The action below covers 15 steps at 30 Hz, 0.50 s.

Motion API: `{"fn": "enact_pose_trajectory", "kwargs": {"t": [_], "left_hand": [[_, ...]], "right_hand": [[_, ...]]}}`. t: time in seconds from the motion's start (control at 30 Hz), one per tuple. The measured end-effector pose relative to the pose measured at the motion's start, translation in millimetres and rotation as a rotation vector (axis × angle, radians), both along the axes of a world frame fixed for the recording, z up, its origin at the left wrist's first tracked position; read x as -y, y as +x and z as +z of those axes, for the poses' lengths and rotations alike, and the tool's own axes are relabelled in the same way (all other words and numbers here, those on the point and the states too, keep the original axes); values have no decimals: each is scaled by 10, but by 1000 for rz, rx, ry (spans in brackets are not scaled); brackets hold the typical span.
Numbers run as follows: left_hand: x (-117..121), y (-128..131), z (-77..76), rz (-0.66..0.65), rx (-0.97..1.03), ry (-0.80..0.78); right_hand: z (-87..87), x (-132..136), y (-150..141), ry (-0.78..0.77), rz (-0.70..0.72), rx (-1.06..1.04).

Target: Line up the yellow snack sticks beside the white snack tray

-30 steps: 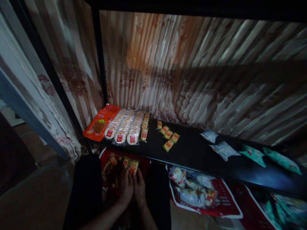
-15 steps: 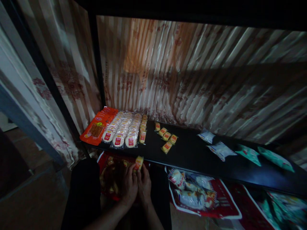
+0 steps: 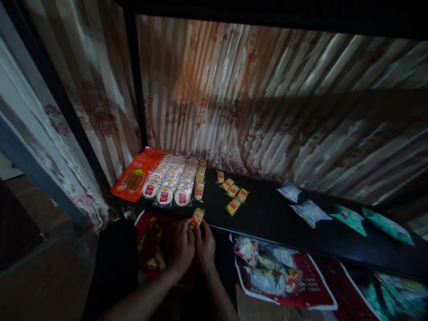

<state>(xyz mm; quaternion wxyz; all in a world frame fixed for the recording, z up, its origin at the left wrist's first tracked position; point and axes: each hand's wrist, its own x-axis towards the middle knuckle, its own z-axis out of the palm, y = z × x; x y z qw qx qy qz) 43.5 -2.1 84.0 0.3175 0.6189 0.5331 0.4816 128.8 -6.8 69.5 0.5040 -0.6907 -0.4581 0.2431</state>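
Observation:
Between the fingers of both hands is a small yellow wrapped snack (image 3: 198, 216), at the front edge of the black shelf (image 3: 261, 223). My left hand (image 3: 184, 243) pinches its left side and my right hand (image 3: 205, 242) its lower right. Behind it on the shelf, a column of like yellow packets (image 3: 199, 191) stands beside rows of round white wrapped crackers (image 3: 182, 197). A few loose yellow packets (image 3: 233, 206) lie to the right. Below my hands, a red bag (image 3: 143, 219) holds more yellow packets, partly hidden by my left arm.
An orange snack pouch (image 3: 130, 180) lies at the shelf's left end. White packets (image 3: 310, 212) and green packets (image 3: 388, 225) lie to the right. Under the shelf edge are an open red bag of white packets (image 3: 264, 278) and another with green packets (image 3: 397, 294). Dark posts (image 3: 135, 80) frame the left.
Both hands have moved slightly up and to the right with the yellow packet, which is now nearer the shelf edge. The things on the shelf have stayed in place.

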Motion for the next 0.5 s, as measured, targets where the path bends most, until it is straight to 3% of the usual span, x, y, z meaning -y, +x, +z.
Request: {"fn": "enact_pose_trajectory", "kwargs": {"t": [0.5], "left_hand": [[-350, 196, 54, -38, -78, 78]], "right_hand": [[139, -408, 215, 77, -7, 173]]}}
